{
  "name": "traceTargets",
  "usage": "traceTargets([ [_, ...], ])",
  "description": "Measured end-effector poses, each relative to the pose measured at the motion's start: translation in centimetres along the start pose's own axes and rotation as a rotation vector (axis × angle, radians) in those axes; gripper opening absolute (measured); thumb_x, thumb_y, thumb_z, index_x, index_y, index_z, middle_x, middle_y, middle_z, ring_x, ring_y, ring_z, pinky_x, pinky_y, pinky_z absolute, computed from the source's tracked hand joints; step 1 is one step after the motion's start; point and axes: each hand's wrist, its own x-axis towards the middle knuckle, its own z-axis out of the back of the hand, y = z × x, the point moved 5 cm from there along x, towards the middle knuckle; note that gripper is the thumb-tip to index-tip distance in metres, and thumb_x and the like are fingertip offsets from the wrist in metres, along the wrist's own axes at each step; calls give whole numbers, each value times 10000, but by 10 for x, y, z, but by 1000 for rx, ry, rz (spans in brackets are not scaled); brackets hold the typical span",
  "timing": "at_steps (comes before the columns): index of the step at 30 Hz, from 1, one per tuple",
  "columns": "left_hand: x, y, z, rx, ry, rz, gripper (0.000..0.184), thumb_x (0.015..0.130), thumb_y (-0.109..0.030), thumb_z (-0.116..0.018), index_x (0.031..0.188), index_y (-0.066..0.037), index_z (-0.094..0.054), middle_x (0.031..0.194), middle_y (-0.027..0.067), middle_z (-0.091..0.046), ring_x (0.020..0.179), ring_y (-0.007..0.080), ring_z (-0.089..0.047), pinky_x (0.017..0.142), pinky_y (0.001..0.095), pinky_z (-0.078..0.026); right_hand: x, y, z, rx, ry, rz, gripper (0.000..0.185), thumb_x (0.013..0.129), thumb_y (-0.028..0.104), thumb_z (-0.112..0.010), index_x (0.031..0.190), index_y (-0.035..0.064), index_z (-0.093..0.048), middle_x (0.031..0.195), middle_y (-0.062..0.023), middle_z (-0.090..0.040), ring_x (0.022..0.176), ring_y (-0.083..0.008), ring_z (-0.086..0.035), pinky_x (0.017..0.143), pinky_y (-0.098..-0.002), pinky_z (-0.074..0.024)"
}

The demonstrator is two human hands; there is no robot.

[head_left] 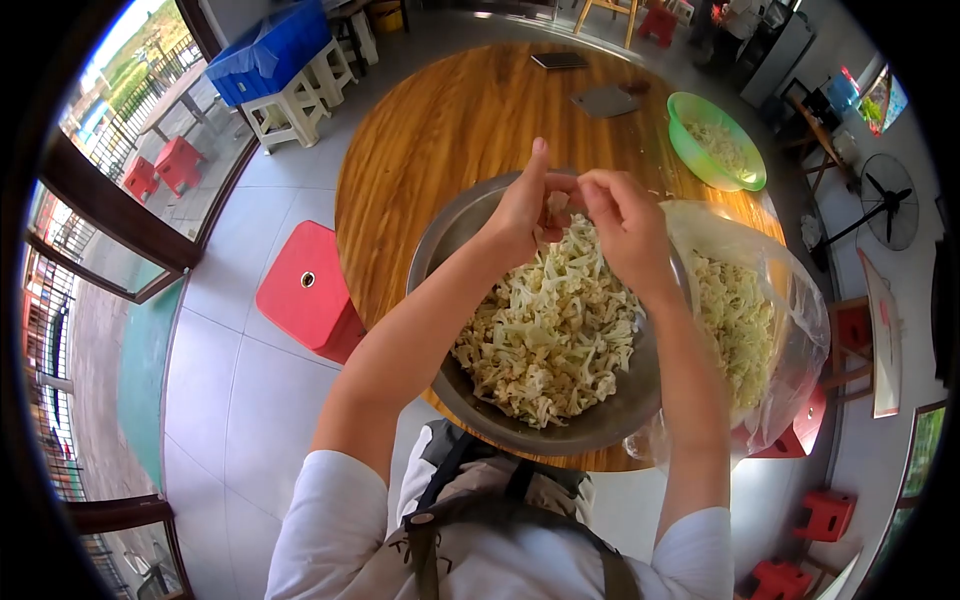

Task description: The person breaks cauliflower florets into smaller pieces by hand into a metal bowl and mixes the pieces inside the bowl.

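Both my hands are raised over the far part of a wide metal bowl (432,245) filled with small pieces of cauliflower (545,330). In the curled fingers of my left hand (525,210) sits a pale cauliflower floret (557,205), and the thumb points up. My right hand (630,230) is closed in a pinch, its fingertips against the left fingers. Whatever lies between those tips is hidden. To the right of the bowl is a clear plastic bag (795,320) with more cut cauliflower (735,320) in it.
The round wooden table (400,150) carries a green basin (675,135) with cauliflower, a cleaver-like flat blade (605,101) and a dark phone-like slab (560,60). A red stool (310,285) stands at the left, with a blue crate (265,55) on white stools (285,118) beyond. A fan (888,205) is at the right.
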Motion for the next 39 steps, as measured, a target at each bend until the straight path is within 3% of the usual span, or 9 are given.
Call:
traceTargets([
  [5, -2, -3, -10, -40, 5, -31, 673, 909, -619, -285, 933, -38, -624, 751, 26, -518, 617, 124, -450, 516, 296, -344, -8, 8, -22, -2, 63, 132, 233, 849, 46, -578, 1082, 38, -590, 941, -73, -590, 760, -187, -608, 642, -266, -493],
  [8, -2, 4, -8, -13, 61, 39, 611, 920, -581, -328, 966, -40, -609, 746, 22, -499, 606, 115, -426, 504, 282, -333, -12, -15, -19, 69, 16, 43, 198, 858, 66, -589, 1051, 22, -593, 877, -60, -595, 741, -162, -600, 637, -253, -482],
  [14, -8, -2, -12, -141, 230, 52, 234, 915, -245, -511, 996, -33, -568, 744, 16, -506, 539, 84, -354, 447, 200, -267, -14, -34, 9, 268, -199, -384, 182, 929, 186, -538, 1014, 43, -610, 719, 18, -541, 654, -54, -494, 583, -203, -409],
  [17, -15, -12, -16, -76, 218, 20, 155, 882, -150, -516, 936, -12, -560, 733, 24, -524, 559, 87, -358, 467, 220, -277, -12, -42, 11, 384, -230, -403, 210, 938, 218, -524, 1004, 38, -611, 714, 33, -523, 629, -44, -450, 567, -189, -375],
  [25, -10, -15, -9, -303, 218, -14, 288, 899, -151, -435, 1086, 49, -524, 808, 35, -529, 566, 77, -348, 440, 193, -278, -14, -54, 14, 495, -265, -440, 194, 935, 201, -526, 1000, 39, -610, 712, 41, -523, 607, -30, -428, 540, -177, -341],
  [29, -11, -21, -7, -298, 184, -87, 320, 884, -110, -410, 1133, 65, -507, 786, 45, -521, 594, 86, -371, 450, 197, -304, -16, -51, 8, 317, -160, -447, 211, 929, 226, -541, 993, 41, -620, 698, 53, -499, 576, -28, -397, 521, -178, -317],
  [33, -9, -15, -7, -176, 200, -83, 304, 928, -191, -431, 1092, 41, -539, 752, 58, -554, 545, 77, -356, 439, 205, -295, -18, -44, 4, 145, -47, -326, 234, 905, 239, -584, 1041, 54, -624, 670, 37, -459, 578, -37, -397, 532, -201, -340],
  [36, -8, -12, -7, -136, 173, -45, 308, 948, -246, -432, 1042, 18, -559, 695, 46, -535, 510, 75, -340, 424, 214, -270, -17, -40, 4, 248, -152, -171, 222, 872, 198, -628, 1045, 60, -624, 765, 7, -502, 623, -58, -464, 567, -217, -396],
  [39, -3, -8, -6, -15, 88, -44, 345, 956, -317, -433, 991, -2, -568, 625, 23, -483, 495, 75, -341, 416, 222, -241, -11, -11, 4, 18, -114, 70, 219, 835, 159, -665, 1022, 54, -623, 898, -33, -531, 700, -95, -534, 606, -228, -446],
])
